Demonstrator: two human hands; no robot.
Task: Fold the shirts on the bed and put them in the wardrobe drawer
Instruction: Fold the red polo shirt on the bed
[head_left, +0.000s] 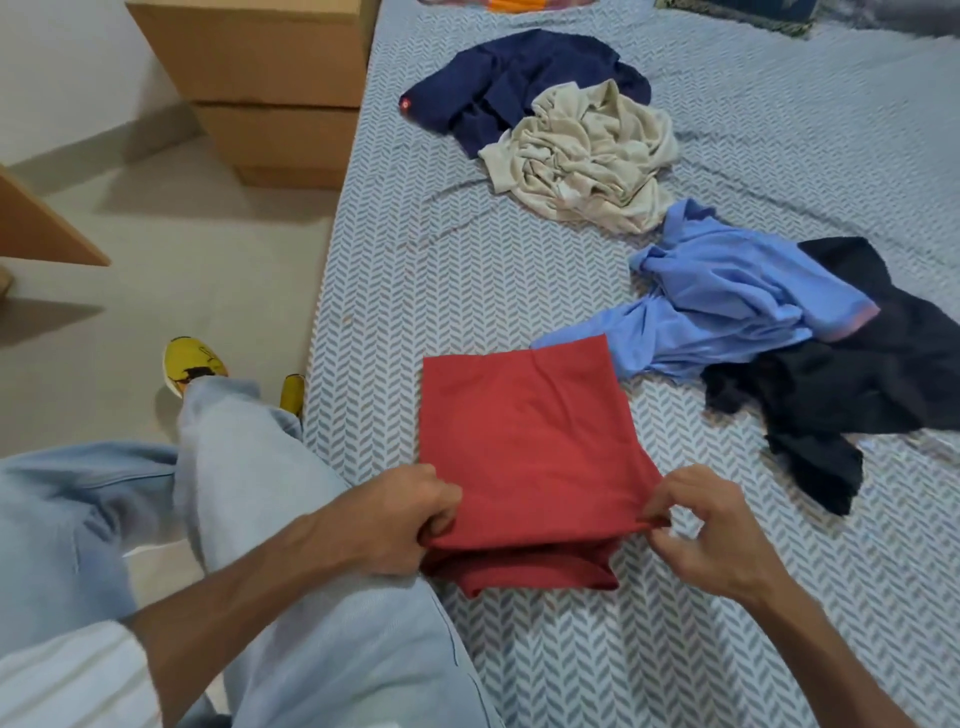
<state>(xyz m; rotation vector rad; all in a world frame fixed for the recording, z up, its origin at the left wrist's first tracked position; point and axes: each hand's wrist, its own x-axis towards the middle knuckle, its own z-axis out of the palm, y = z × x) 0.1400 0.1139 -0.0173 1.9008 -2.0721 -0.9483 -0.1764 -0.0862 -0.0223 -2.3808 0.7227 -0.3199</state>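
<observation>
A red shirt (524, 441), folded into a rectangle, lies near the bed's front edge. My left hand (400, 519) grips its near left corner. My right hand (706, 535) pinches the near right corner between thumb and fingers, lifting the top layer slightly. Further back on the bed lie crumpled shirts: a light blue one (727, 296), a black one (852, 374) to its right, a beige one (587, 156) and a navy one (498, 83) behind it.
The bed (415, 260) has a grey-and-white herringbone sheet. Stacked cardboard boxes (275, 88) stand on the floor at the bed's left. A wooden panel edge (41, 223) juts in at far left. My knee in pale jeans (291, 493) rests against the bed.
</observation>
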